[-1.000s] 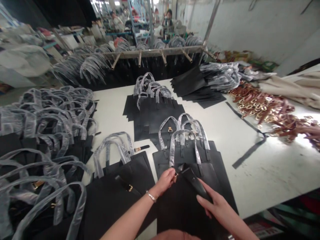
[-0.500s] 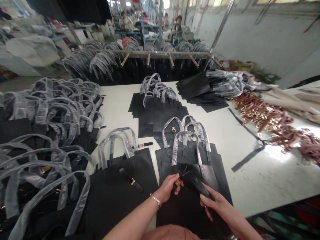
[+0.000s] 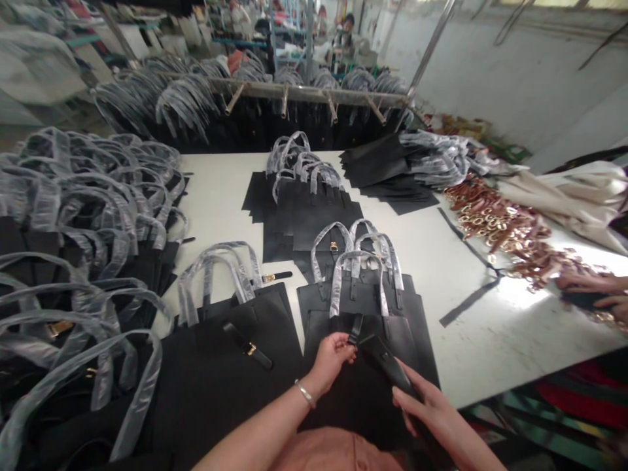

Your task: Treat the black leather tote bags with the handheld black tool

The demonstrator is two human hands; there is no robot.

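My left hand [image 3: 333, 360], with a bracelet at the wrist, pinches a short black buckle strap [image 3: 356, 330] at the upper part of a black tote bag [image 3: 358, 399]. The fingers hide most of the buckle. My right hand [image 3: 424, 396] is closed around a long black strap-like piece [image 3: 385, 363], whose far end points at the left fingertips; its exact kind is unclear. The tote bag lies flat under both hands, with plastic-wrapped handles [image 3: 360, 258] pointing away from me. To the left lies another black bag [image 3: 220, 373] with a gold-buckled strap [image 3: 250, 348] across it.
Piled bags with wrapped handles [image 3: 93, 190] cover the left side. More bags [image 3: 318, 216] lie ahead on the white table [image 3: 471, 353]. Brown straps with gold rings [image 3: 500, 222] are heaped at right, where another person's hands [image 3: 596, 288] reach in. Behind stands a metal rack [image 3: 304, 91].
The view has tilted down and shifted slightly right. My left fingers have turned, and the strap in them stands up more, its gold buckle now covered. Another person's hands have appeared at right.
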